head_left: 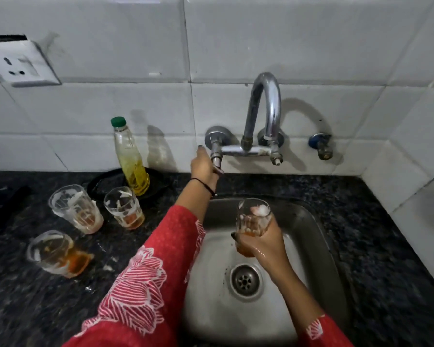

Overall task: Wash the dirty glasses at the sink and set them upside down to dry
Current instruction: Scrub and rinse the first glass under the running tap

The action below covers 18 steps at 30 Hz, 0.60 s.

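Four dirty glasses: three on the counter [23, 309] at nine o'clock [75, 209] [124, 207] [58, 252], upright, orange dregs inside. Fourth glass [253, 225] over the sink [318, 236], mouth up, long axis near vertical, clasped in right hand [263, 242]. Left hand [204, 166] closed round tap handle [217, 166] at twelve.

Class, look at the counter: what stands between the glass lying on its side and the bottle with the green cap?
In the head view, two upright dirty glasses, one larger and one smaller, stand between the tipped glass and the bottle.
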Tool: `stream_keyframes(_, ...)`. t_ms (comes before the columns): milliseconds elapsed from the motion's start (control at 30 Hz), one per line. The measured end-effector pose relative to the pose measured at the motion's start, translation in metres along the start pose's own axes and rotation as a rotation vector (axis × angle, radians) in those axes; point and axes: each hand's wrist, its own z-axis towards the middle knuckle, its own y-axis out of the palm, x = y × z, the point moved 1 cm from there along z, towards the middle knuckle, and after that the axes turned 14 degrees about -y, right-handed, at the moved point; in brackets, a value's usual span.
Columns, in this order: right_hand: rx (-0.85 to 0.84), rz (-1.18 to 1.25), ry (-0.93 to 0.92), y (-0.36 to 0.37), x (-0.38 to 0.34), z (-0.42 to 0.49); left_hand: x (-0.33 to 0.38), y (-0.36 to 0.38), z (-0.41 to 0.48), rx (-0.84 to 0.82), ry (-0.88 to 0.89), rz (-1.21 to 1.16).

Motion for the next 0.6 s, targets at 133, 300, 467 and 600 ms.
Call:
stream_keyframes(133, 0.014, 0.006, -0.013, 0.004, 0.006, 0.001, -0.003, -0.022, 0.009, -0.288, -0.195, -0.151)
stream_keyframes(300, 0.063, 0.056, -0.068, 0.009, 0.011, 0.001, -0.079, -0.052, -0.014, -0.282, -0.271, 0.231)
stream_keyframes(467, 0.038, 0.000, -0.071, 0.005, 0.020, -0.010, -0.162, -0.079, -0.042, -0.458, -0.586, 0.276)
stream_keyframes(600, -0.086, -0.500, -0.247, -0.004, 0.024, -0.012, -0.186, -0.079, -0.035, -0.401, -0.607, 0.227)
